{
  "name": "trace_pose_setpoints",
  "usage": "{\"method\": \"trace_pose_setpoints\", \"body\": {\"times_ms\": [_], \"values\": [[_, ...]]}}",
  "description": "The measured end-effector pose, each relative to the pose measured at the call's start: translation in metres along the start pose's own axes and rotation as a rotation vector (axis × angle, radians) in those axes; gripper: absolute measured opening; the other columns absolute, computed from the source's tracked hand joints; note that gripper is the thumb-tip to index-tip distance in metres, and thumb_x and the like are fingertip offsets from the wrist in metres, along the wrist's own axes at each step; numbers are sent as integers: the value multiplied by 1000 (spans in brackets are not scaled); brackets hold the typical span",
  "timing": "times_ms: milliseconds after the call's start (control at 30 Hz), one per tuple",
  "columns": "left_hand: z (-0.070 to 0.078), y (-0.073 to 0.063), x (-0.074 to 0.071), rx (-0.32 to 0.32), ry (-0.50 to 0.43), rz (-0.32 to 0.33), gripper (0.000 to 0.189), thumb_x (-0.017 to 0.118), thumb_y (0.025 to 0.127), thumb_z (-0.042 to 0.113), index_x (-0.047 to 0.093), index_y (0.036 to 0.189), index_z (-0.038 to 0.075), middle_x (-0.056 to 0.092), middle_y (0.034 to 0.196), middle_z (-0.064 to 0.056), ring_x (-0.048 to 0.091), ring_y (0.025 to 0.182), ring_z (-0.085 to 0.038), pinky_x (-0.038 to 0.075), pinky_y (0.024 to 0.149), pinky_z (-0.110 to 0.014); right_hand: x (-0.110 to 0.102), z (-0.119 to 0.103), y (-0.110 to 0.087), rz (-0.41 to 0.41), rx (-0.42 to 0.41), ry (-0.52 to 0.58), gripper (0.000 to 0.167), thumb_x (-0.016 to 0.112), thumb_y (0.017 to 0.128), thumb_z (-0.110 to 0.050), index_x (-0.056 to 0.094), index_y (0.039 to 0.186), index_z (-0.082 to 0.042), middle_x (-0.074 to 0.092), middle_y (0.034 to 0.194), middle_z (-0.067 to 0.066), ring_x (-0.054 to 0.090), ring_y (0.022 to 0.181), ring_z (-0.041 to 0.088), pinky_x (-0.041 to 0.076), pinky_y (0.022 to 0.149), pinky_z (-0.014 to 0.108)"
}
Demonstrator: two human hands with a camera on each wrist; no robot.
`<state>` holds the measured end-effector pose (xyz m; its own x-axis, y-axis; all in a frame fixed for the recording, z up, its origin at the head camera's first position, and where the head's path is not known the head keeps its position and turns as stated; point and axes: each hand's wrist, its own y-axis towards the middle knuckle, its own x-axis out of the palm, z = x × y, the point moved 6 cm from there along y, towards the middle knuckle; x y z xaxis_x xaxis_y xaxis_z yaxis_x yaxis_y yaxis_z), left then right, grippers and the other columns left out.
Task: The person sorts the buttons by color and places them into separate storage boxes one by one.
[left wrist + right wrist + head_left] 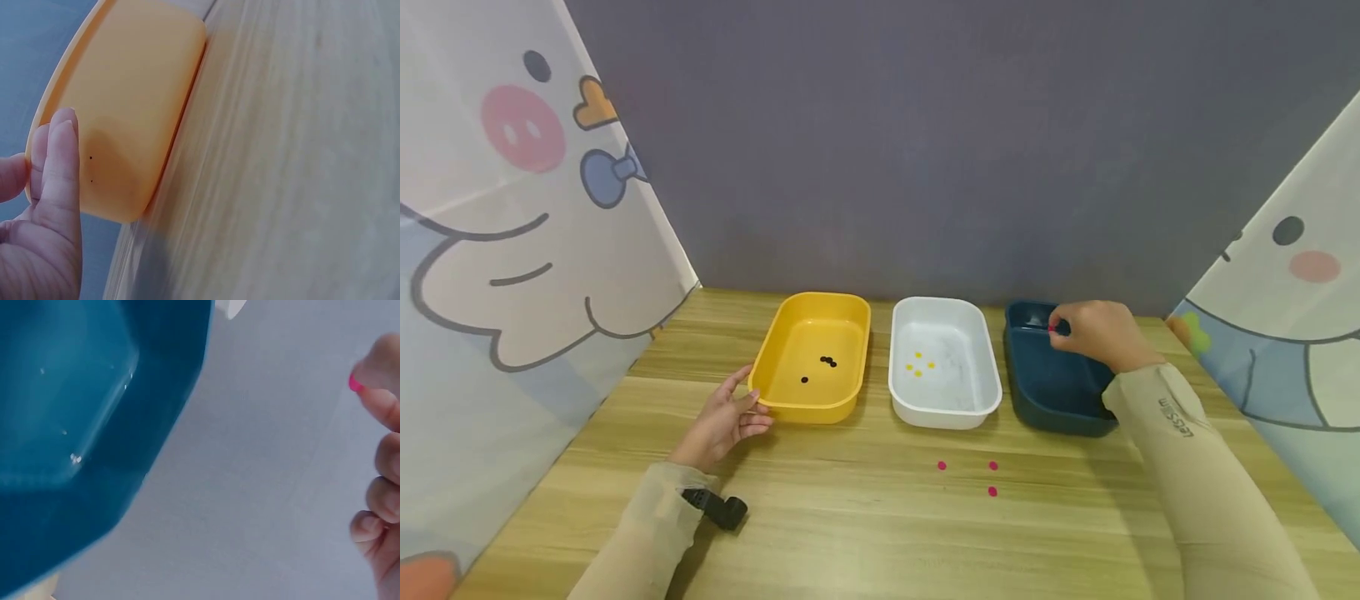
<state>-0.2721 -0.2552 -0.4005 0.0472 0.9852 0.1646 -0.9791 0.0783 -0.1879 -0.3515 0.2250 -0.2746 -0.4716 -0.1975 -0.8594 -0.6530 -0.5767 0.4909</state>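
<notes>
My right hand is above the dark blue bin, pinching a small round pink piece between thumb and forefinger. In the right wrist view its other fingers are curled. My left hand holds the near left corner of the yellow bin, thumb over the rim and fingers along the outer wall. Several small black pieces lie inside that bin. The white bin in the middle holds several yellow pieces. Part of the blue bin's inside is hidden by my right hand.
Three pink pieces lie on the wooden table in front of the white bin. A dark grey wall stands behind the bins, with cartoon-printed cloths at both sides. A black wrist device sticks out from the left sleeve.
</notes>
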Motion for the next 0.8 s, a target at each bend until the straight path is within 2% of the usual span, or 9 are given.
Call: {"method": "trace_pose_setpoints", "body": {"times_ms": [133,300,433,533,700,800], "values": [[-1,1,0,2,10,-2,63,36,104,7,-2,155,14,62,75,-2,67,62,-12,59,64,-25,-4,5,7,138,-80,-32,10,74,68,-10,69,76,-7,48,46,-6,29,38,6,30,31,29],[-1,2,0,9,14,1,63,34,104,7,-3,155,14,61,74,-2,66,62,-11,59,63,-24,-3,7,15,191,-149,-33,10,73,66,-6,68,75,-5,52,49,-4,31,38,5,33,31,30],[0,4,1,23,20,-3,63,35,104,7,-2,155,14,61,74,-2,66,62,-11,59,63,-24,-1,9,19,183,-165,-49,11,74,65,-4,67,73,-5,54,50,-2,36,38,8,37,32,34],[0,4,2,26,22,-4,62,35,104,8,-1,155,13,61,75,-3,67,62,-12,59,64,-25,3,14,23,137,-129,-61,10,75,66,-4,66,72,-5,55,52,-1,41,39,12,41,34,38],[-1,3,1,19,24,11,61,35,104,7,2,155,14,61,74,-3,66,61,-12,59,64,-26,19,21,26,6,-42,-45,8,73,72,-6,66,74,-5,55,54,-2,45,43,14,45,40,42],[-2,1,1,18,22,9,62,35,104,7,1,155,15,61,74,-3,66,61,-12,59,64,-27,30,22,24,-1,-23,-38,9,74,72,-8,66,74,-6,54,52,-3,43,42,12,45,39,40]]}}
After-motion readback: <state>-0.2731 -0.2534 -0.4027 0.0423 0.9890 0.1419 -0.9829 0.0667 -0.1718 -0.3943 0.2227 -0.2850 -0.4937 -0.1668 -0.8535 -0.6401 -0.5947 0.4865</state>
